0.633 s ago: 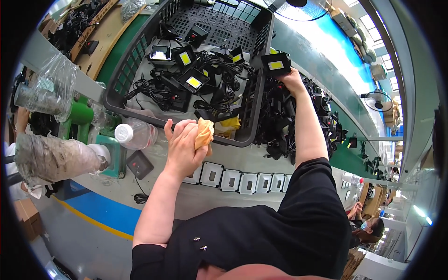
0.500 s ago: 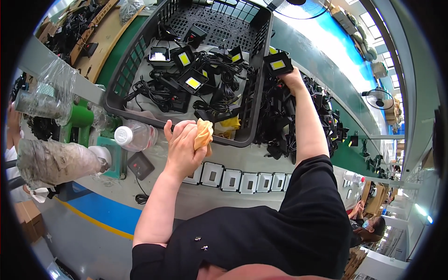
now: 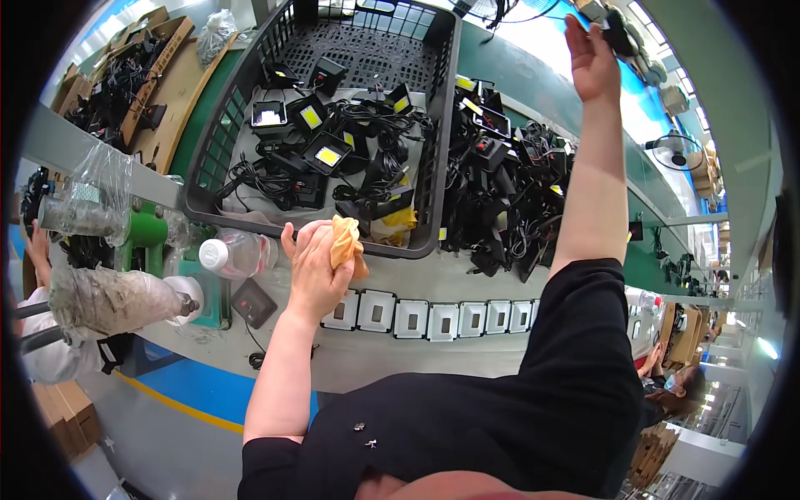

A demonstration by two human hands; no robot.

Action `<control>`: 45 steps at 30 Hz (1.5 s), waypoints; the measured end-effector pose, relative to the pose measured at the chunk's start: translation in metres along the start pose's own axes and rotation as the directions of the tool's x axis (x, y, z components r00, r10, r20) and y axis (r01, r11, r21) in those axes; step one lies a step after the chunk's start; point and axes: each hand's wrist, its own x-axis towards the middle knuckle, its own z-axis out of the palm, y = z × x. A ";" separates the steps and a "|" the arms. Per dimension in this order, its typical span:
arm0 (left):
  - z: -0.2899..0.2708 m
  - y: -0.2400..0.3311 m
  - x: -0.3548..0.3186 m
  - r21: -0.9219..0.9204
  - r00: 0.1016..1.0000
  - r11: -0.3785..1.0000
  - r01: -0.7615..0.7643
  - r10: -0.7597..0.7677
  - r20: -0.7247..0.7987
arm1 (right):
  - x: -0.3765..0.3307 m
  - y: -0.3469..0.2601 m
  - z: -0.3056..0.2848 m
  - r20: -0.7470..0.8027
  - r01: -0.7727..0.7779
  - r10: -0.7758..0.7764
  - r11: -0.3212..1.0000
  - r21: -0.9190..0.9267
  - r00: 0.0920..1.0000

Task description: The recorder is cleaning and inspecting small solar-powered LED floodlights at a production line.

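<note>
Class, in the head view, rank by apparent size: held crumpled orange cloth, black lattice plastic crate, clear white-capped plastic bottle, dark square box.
1. Black lattice plastic crate
2. Clear white-capped plastic bottle
3. Held crumpled orange cloth and dark square box: too alike to rank

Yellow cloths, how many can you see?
2: the held cloth in your left hand, and what looks like a crumpled cloth in the basket's near right corner. Others may be hidden under the lamps.
</note>
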 end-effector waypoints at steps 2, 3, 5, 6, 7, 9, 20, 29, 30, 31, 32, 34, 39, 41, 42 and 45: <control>0.000 0.000 -0.001 0.010 1.000 1.000 -0.011 0.011 -0.008 | -0.016 -0.025 -0.020 0.206 -0.173 0.123 0.954 0.243 0.971; 0.002 0.000 0.000 0.010 1.000 1.000 -0.018 0.018 -0.015 | -0.029 -0.033 -0.028 0.291 -0.287 0.201 0.913 0.289 0.935; 0.004 -0.002 -0.002 0.043 1.000 0.999 0.006 -0.006 0.001 | -0.068 -0.030 -0.026 0.247 -0.384 0.313 0.861 0.335 0.917; 0.004 -0.002 -0.002 0.047 1.000 0.999 0.002 -0.002 -0.001 | -0.087 -0.034 -0.020 0.306 -0.432 0.349 0.861 0.269 0.886; 0.005 -0.002 -0.001 0.035 1.000 0.999 0.001 -0.001 -0.003 | -0.106 -0.039 -0.015 0.355 -0.472 0.386 0.858 0.201 0.852; 0.005 -0.002 0.001 0.025 1.000 1.000 -0.017 0.017 -0.002 | -0.150 -0.054 0.011 0.240 -0.384 0.361 0.921 0.055 0.901; -0.048 0.054 -0.032 -0.941 0.993 0.336 0.038 -0.121 -0.003 | -0.361 -0.115 0.070 0.720 -0.447 0.300 0.894 0.016 0.626; -0.049 0.070 -0.182 -0.592 0.928 0.806 -0.011 0.229 0.295 | -0.542 -0.135 0.062 0.576 -0.190 0.237 0.971 -0.143 0.782; -0.035 0.064 -0.193 -0.382 0.938 0.919 -0.100 0.215 0.272 | -0.555 -0.135 0.060 0.500 -0.189 0.268 0.961 -0.203 0.823; -0.021 0.065 -0.203 -0.249 0.939 0.967 -0.062 0.141 0.313 | -0.563 -0.133 0.056 0.431 -0.174 0.274 0.951 -0.256 0.860; -0.009 0.065 -0.209 -0.107 0.944 0.994 -0.031 0.065 0.324 | -0.564 -0.134 0.045 0.372 -0.091 0.256 0.909 -0.407 0.892; 0.008 0.050 -0.220 0.134 0.960 0.984 -0.118 0.078 0.270 | -0.571 -0.142 0.029 0.192 -0.030 0.193 0.777 -0.629 0.962; -0.001 0.036 -0.239 0.107 0.990 0.990 -0.097 0.085 0.111 | -0.576 -0.148 -0.010 -0.038 -0.044 0.050 0.139 -0.989 0.998; -0.007 0.033 -0.248 0.125 0.992 0.988 -0.086 0.074 0.104 | -0.574 -0.114 -0.015 0.068 0.049 -0.051 -0.304 -0.951 0.996; -0.008 0.042 -0.250 0.119 0.990 0.988 -0.100 0.088 0.106 | -0.576 -0.094 -0.024 0.145 0.122 -0.098 -0.208 -0.971 0.985; -0.004 0.058 -0.255 0.131 0.977 0.991 -0.001 -0.027 0.212 | -0.590 -0.010 -0.042 0.165 0.149 -0.033 -0.286 -0.946 0.986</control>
